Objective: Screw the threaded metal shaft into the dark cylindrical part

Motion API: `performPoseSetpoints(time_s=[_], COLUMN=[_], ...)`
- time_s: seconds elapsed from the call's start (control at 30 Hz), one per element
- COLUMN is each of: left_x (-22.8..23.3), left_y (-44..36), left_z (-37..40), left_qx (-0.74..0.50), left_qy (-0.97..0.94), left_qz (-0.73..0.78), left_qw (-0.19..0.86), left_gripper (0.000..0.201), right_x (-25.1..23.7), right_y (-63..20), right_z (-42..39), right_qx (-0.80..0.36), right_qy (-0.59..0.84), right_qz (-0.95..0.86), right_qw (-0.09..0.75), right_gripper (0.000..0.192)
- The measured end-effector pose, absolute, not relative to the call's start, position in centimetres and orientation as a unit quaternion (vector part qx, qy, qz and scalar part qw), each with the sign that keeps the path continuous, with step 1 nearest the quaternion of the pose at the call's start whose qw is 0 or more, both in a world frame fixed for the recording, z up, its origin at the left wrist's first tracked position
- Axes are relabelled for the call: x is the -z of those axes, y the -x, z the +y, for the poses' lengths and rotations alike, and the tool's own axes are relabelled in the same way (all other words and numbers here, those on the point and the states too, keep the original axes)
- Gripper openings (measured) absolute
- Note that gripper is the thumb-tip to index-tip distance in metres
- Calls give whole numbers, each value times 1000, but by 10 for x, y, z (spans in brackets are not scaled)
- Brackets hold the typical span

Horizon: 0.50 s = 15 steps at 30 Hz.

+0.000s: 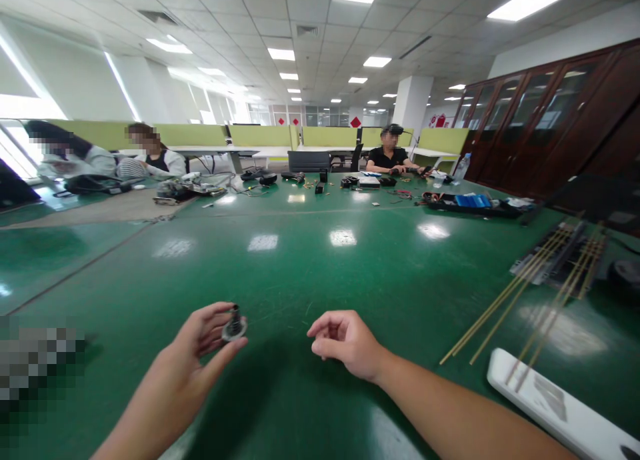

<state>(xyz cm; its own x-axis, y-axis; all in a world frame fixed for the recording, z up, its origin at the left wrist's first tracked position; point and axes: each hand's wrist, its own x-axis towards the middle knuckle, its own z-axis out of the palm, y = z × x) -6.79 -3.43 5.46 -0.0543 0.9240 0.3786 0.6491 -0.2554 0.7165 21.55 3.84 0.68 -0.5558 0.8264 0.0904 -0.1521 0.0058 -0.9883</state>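
Observation:
My left hand (193, 360) holds a small dark metal part with a round flange and a short stem (234, 325) between thumb and fingertips, just above the green table (300, 267). My right hand (345, 343) hovers a little to the right of it, fingers loosely curled and apart, holding nothing. The two hands do not touch.
Several thin brass rods (520, 300) lie at the right over a dark tray (560, 260). A white flat device (560, 407) sits at the near right. Tools, cables and a blue-topped case (473, 202) lie at the far end, where three people sit.

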Motion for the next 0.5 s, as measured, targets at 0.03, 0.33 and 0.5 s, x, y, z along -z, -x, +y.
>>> performPoseSetpoints(time_s=[0.03, 0.33, 0.5], left_x=[-51, -17, -17], left_y=[54, 1, 6], left_z=[-22, -11, -17], left_qx=[-421, -366, -368], left_qy=[-671, -734, -785], left_qz=[573, 517, 464], left_qw=[209, 245, 180], left_gripper=[51, 35, 24], right_x=[-7, 2, -4], right_y=[-215, -216, -218], right_z=[39, 41, 36], right_qx=[-591, -418, -370], right_qy=[315, 378, 356], right_qz=[-628, -729, -778], right_qw=[397, 389, 362], right_gripper=[21, 53, 53])
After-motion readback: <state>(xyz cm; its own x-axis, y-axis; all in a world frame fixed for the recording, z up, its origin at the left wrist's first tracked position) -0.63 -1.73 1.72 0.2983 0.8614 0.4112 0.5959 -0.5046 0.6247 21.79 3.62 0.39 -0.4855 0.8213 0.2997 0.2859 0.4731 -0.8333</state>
